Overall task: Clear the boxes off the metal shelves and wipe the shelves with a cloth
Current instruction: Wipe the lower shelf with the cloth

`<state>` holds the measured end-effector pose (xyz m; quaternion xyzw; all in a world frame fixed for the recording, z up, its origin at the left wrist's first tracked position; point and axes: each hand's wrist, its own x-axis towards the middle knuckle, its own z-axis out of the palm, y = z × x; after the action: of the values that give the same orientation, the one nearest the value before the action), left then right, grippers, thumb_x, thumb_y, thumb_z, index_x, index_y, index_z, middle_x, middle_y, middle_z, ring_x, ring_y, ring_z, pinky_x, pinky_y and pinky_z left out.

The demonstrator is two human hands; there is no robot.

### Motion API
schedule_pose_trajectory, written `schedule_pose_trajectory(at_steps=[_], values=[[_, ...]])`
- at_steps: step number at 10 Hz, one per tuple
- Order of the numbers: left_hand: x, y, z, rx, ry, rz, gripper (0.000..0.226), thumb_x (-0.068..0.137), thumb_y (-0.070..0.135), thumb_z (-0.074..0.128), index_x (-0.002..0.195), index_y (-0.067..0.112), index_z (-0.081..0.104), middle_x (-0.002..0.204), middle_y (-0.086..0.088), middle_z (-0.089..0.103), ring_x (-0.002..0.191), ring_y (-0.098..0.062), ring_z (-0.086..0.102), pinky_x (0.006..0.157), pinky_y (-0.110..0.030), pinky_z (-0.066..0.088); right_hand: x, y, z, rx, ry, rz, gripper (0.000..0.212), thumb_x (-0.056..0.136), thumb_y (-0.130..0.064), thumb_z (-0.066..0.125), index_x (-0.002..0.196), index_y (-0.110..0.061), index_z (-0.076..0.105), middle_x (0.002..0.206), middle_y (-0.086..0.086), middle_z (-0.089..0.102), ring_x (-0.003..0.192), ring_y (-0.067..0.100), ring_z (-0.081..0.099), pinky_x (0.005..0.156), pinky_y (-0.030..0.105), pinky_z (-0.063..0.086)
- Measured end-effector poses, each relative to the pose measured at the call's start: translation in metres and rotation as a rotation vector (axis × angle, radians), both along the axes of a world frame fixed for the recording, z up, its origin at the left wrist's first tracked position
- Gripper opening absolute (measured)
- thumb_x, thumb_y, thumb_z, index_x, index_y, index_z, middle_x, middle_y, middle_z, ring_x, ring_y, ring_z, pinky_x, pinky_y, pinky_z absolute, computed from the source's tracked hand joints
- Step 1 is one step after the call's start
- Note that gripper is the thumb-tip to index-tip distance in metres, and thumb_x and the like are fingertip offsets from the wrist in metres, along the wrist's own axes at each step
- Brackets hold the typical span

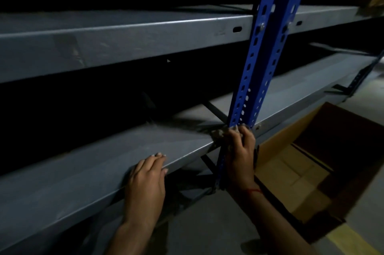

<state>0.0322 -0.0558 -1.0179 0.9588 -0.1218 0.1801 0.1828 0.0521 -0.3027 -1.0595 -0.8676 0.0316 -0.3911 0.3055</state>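
While left hand lies flat on shelf, right hand grips cloth — against blue post.

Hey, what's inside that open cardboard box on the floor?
Only the box shows its own bottom flaps, lit and bare. Its right side is in deep shadow, and the forearm covers the near left corner, so anything there cannot be seen.

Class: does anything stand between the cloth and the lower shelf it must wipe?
The blue upright, at the front edge of the lower shelf where the right hand holds the cloth; no boxes show there.
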Motion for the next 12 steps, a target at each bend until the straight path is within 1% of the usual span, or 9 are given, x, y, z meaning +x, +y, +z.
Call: schedule_pose_trajectory(at_steps=[2,4,5,6,7,8,9,11,12], values=[[0.001,0.001,-0.003,-0.008,-0.038,-0.025,0.038,0.073,0.004,0.085,0.11,0.006,0.075,0.109,-0.008,0.074,0.097,-0.03,0.07,0.085,-0.042,0.057,0.044,-0.011,0.102,-0.063,-0.357,-0.062,0.029,0.093,-0.015,0.053,0.12,-0.023,0.049,0.138,0.003,0.031,0.137,0.026,0.029,0.115,0.02,0.023],[0.004,0.002,0.002,-0.057,0.008,-0.01,0.032,0.077,0.007,0.082,0.108,0.012,0.074,0.106,-0.004,0.074,0.094,-0.027,0.069,0.082,-0.038,0.056,0.067,-0.015,0.197,-0.131,-0.708,-0.084,0.034,0.092,-0.009,0.061,0.119,-0.024,0.047,0.135,0.017,0.029,0.131,0.026,0.03,0.115,0.022,0.032],[0.004,0.003,0.007,-0.062,0.01,-0.029,0.03,0.078,0.007,0.082,0.106,0.013,0.073,0.103,-0.003,0.073,0.092,-0.026,0.067,0.08,-0.036,0.055,0.075,-0.011,0.203,-0.05,-0.721,-0.13,0.035,0.092,-0.01,0.063,0.119,-0.026,0.048,0.133,0.027,0.04,0.128,0.025,0.035,0.111,0.023,0.037],[0.004,0.002,0.012,-0.068,0.034,-0.025,0.027,0.079,0.009,0.08,0.105,0.014,0.073,0.102,-0.003,0.072,0.094,-0.026,0.067,0.082,-0.036,0.055,0.058,-0.004,0.121,-0.049,-0.525,-0.154,0.032,0.097,-0.007,0.058,0.125,-0.019,0.05,0.138,0.005,0.031,0.134,0.019,0.034,0.11,0.012,0.03],[0.003,-0.001,0.013,-0.023,0.039,-0.002,0.027,0.082,0.013,0.079,0.108,0.014,0.073,0.106,-0.002,0.073,0.095,-0.026,0.068,0.081,-0.036,0.055,0.024,-0.004,0.018,-0.107,-0.227,-0.058,0.031,0.099,-0.015,0.06,0.13,-0.015,0.057,0.142,-0.026,0.029,0.133,-0.014,0.029,0.103,0.006,0.035],[0.001,-0.002,0.015,0.047,0.042,0.015,0.03,0.08,0.016,0.08,0.109,0.015,0.074,0.105,-0.001,0.074,0.09,-0.026,0.07,0.075,-0.035,0.057,-0.003,-0.008,-0.007,-0.308,-0.054,-0.021,0.021,0.088,-0.054,0.063,0.109,-0.054,0.059,0.149,0.0,0.032,0.14,0.022,0.037,0.108,0.046,0.046],[-0.001,-0.001,0.019,0.071,0.067,0.013,0.031,0.078,0.016,0.081,0.108,0.015,0.074,0.106,-0.002,0.075,0.089,-0.027,0.071,0.073,-0.036,0.057,0.004,-0.024,0.032,-0.451,-0.101,-0.004,0.037,0.088,-0.022,0.064,0.12,-0.036,0.051,0.145,0.01,0.034,0.137,0.038,0.036,0.104,0.059,0.045],[0.004,0.006,0.016,0.019,0.03,-0.041,0.03,0.08,0.017,0.08,0.11,0.015,0.075,0.111,-0.004,0.074,0.095,-0.028,0.07,0.082,-0.039,0.056,0.055,-0.008,0.172,-0.14,-0.537,-0.099,0.036,0.091,-0.009,0.052,0.121,-0.028,0.048,0.136,-0.001,0.027,0.135,0.028,0.028,0.116,0.022,0.03],[0.007,0.011,0.012,-0.013,0.019,-0.082,0.029,0.081,0.015,0.08,0.11,0.014,0.076,0.113,-0.004,0.074,0.097,-0.029,0.069,0.086,-0.04,0.055,0.051,-0.001,0.126,-0.095,-0.472,-0.137,0.04,0.093,-0.011,0.056,0.126,-0.028,0.043,0.139,0.0,0.025,0.138,0.027,0.025,0.114,0.016,0.027]])
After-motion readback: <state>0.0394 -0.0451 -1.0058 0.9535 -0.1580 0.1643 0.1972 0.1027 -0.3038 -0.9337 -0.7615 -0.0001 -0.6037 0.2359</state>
